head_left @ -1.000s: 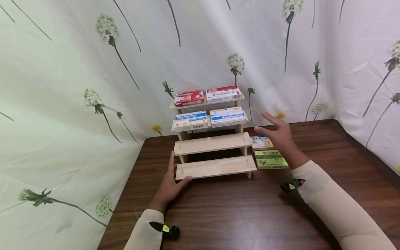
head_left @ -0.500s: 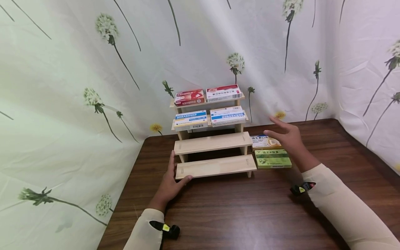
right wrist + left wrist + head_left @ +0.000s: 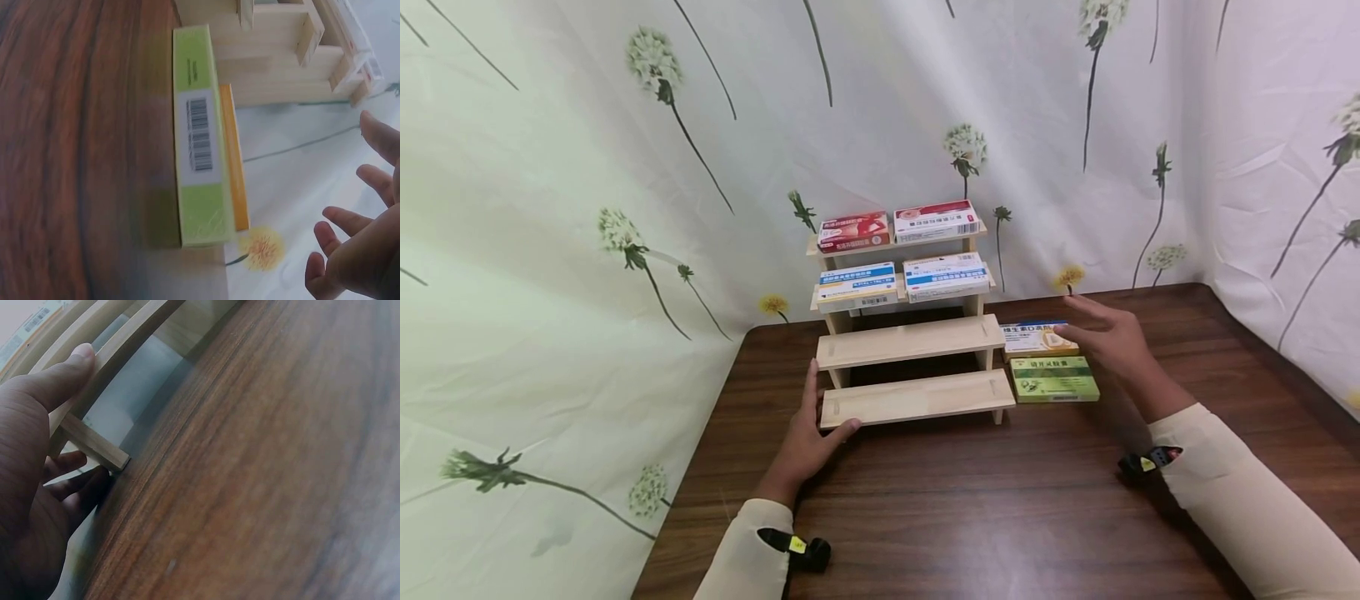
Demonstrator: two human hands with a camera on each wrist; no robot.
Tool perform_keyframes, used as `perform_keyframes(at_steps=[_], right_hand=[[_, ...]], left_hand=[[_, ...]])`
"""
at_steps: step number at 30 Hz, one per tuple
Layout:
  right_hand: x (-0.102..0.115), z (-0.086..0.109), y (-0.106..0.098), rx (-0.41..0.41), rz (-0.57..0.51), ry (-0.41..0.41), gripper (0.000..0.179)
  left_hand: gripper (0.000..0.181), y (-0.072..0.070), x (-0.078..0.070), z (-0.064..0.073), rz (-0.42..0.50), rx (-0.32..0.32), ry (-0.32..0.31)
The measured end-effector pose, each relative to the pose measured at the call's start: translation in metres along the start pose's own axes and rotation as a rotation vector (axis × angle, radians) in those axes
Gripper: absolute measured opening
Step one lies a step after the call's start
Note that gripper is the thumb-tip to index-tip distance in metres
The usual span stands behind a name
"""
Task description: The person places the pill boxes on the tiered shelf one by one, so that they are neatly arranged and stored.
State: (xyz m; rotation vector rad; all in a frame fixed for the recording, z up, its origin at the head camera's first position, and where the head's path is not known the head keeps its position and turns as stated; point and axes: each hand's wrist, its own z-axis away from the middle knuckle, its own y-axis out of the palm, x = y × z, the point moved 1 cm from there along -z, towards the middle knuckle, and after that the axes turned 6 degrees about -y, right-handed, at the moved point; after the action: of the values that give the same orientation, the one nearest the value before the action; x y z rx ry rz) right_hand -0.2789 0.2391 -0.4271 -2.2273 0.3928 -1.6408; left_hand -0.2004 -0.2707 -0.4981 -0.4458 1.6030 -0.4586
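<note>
A pale wooden stepped rack (image 3: 917, 400) stands on the table. My left hand (image 3: 805, 442) holds its lower left corner, the thumb over the front edge of the lowest step and the fingers along the side. In the left wrist view, that thumb (image 3: 65, 378) lies on the wood. To the rack's right lie a white-and-orange medicine box (image 3: 1028, 342) and, nearer, a green medicine box (image 3: 1054, 380). My right hand (image 3: 1116, 346) is spread beside and above the white-and-orange box, holding nothing. The right wrist view shows its fingers apart from both boxes.
A red medicine box (image 3: 853, 232) and a red-and-white one (image 3: 936, 222) sit on the top step. Two blue-and-white boxes (image 3: 857, 286) occupy the step below. Behind the dark wood table (image 3: 925, 500) hangs a flower-printed cloth (image 3: 880, 150).
My right hand has moved right and slightly toward me, uncovering more of the white-and-orange box and the green box. The left hand stays on the rack.
</note>
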Motion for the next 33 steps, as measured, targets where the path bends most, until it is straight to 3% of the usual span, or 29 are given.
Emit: perform_keyframes(at_steps=[15,22,33], right_hand=[[-0.033,-0.011,-0.01,0.158,0.016,0.067,0.085],[-0.047,-0.017,-0.014,0.243,0.069,0.055,0.093],[-0.073,-0.024,-0.009,0.252,0.051,0.046,0.083]], left_hand=[[0.125,0.0,-0.001,0.0,-0.003,0.001,-0.009],[0.124,0.0,0.001,0.0,-0.007,0.0,-0.006],[0.124,0.0,0.002,0.0,0.0,0.007,-0.015]])
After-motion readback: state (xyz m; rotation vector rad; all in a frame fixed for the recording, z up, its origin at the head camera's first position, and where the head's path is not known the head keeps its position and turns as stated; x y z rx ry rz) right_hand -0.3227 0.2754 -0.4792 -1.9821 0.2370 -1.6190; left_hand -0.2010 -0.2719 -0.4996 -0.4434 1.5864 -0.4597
